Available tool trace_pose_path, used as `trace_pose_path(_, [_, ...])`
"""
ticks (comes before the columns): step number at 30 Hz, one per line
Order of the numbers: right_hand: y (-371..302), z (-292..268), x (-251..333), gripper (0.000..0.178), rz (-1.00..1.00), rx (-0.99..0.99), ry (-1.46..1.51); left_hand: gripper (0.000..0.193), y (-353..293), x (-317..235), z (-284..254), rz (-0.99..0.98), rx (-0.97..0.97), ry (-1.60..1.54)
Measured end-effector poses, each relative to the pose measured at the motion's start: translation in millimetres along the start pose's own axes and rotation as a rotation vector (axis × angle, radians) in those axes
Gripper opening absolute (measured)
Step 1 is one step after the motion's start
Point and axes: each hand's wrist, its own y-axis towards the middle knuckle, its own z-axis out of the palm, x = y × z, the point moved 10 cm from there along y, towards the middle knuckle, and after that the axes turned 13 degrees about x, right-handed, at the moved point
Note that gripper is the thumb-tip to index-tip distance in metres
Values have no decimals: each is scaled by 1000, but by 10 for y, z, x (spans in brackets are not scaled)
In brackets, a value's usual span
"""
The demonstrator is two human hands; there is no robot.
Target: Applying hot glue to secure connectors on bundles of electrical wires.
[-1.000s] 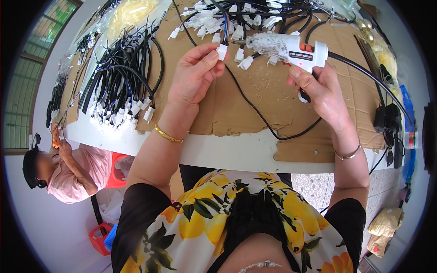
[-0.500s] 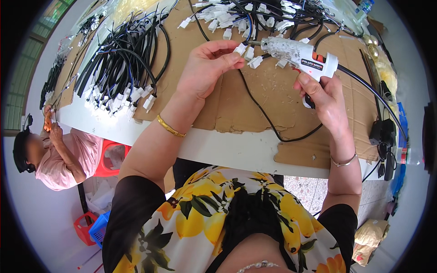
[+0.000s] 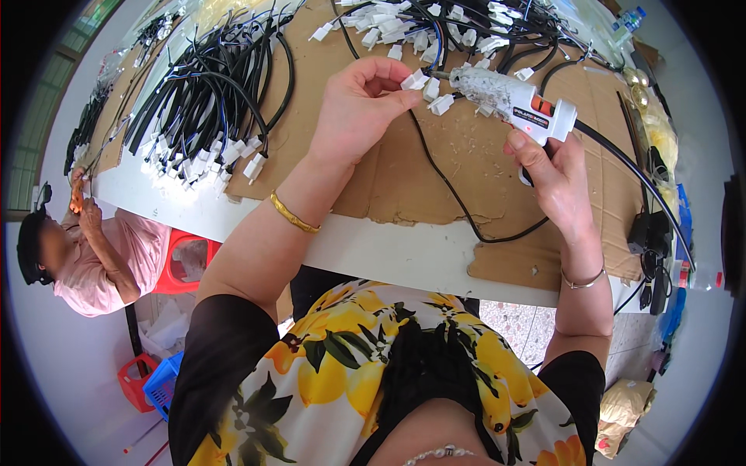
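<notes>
My right hand (image 3: pixel 548 167) is wrapped round the handle of a white hot glue gun (image 3: pixel 509 101), its barrel smeared with dark residue and pointing left. Between thumb and fingers, my left hand (image 3: pixel 363 105) pinches a small white plastic connector (image 3: pixel 414 80) with dark wires at its far side. The gun's nozzle is right beside this connector; whether they touch I cannot tell. Two more white connectors (image 3: pixel 440 105) lie just under the nozzle. A heap of black cables with white connectors (image 3: pixel 388 29) spreads beyond my hands.
Left on the cardboard sheet (image 3: pixel 373 186) lies a big bundle of black cables (image 3: pixel 210 93). The gun's black cord (image 3: pixel 637 171) runs off right, near a black power adapter (image 3: pixel 649 233). Another person (image 3: pixel 101 256) sits at the far left, holding an orange-handled tool (image 3: pixel 76 198).
The glue gun has shifted slightly, its nozzle still at the connector. My left hand keeps its pinch almost in place. The whole view has moved a little.
</notes>
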Motion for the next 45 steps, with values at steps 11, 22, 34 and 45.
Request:
trace_pose_path(11, [-5,12,31,27,-7,6,-41,16,-20,-133,-13,75,-53,199])
trace_pose_path(22, [-10,25,-3,31,10,15,-25,16,-62,-268,4,138,-109,475])
trace_pose_path(34, [-10,30,34,33,-3,4,-63,15,-114,-420,52,273,-128,631])
trace_pose_path(45, [-19,-26,51,34,-15,-22,-46,16,-183,-619,144,484,-187,757])
